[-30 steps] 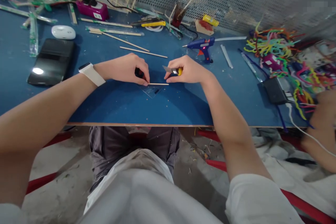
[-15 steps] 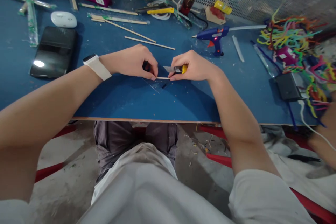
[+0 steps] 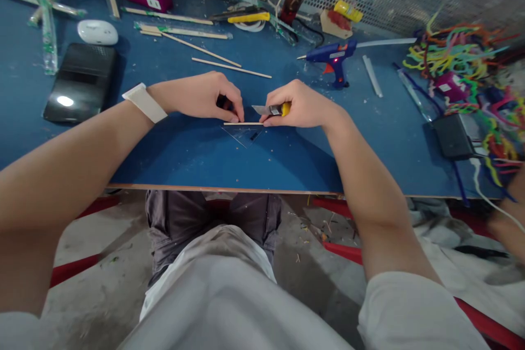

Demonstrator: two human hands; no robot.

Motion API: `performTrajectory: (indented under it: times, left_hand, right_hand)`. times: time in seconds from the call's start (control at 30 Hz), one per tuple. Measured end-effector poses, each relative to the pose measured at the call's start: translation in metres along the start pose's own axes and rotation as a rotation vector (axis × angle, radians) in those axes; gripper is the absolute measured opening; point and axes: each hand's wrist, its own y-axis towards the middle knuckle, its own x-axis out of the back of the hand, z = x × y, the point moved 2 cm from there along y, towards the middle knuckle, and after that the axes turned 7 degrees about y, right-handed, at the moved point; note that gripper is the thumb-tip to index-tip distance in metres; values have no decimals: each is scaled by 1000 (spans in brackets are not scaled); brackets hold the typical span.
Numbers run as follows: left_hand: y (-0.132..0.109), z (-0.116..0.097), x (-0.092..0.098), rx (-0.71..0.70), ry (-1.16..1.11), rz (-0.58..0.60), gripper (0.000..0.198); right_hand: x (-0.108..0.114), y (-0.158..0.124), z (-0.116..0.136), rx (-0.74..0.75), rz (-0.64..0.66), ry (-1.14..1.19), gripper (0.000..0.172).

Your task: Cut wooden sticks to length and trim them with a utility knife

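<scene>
A thin wooden stick (image 3: pixel 251 123) lies along the long upper edge of a clear triangular ruler (image 3: pixel 244 136) on the blue table. My left hand (image 3: pixel 215 95) is closed, its thumb and fingertip pinching the stick near the middle; something dark shows inside its curl, too shaded to name. In my right hand (image 3: pixel 299 103) is a yellow and black utility knife (image 3: pixel 274 110), its blade out and pointing left above the stick. The thumb and fingertip of that hand also touch the stick's right end.
Behind my hands lie loose sticks (image 3: pixel 232 68) and a blue hot glue gun (image 3: pixel 334 59). A black device (image 3: pixel 80 82) and white case (image 3: pixel 97 31) are on the left. Tangled pipe cleaners (image 3: pixel 455 57) and a black adapter (image 3: pixel 457 135) sit right, near another person's arm (image 3: pixel 508 213).
My left fingers have shifted along the stick, so its left end now shows past them. The right hand still holds the knife beside the stick's right end.
</scene>
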Motion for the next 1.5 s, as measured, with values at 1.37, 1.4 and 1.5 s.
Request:
performTrajectory:
  times: [1.37, 1.4, 1.5]
  left_hand:
    - [0, -3, -1, -14, -36, 14, 28]
    - [0, -3, -1, -15, -39, 9, 28]
    - [1, -3, -1, -18, -49, 1, 28]
  right_hand:
    - [-7, 2, 1, 38, 0, -29, 37]
    - [-7, 3, 1, 36, 0, -29, 36]
    - [-7, 3, 1, 37, 1, -31, 37]
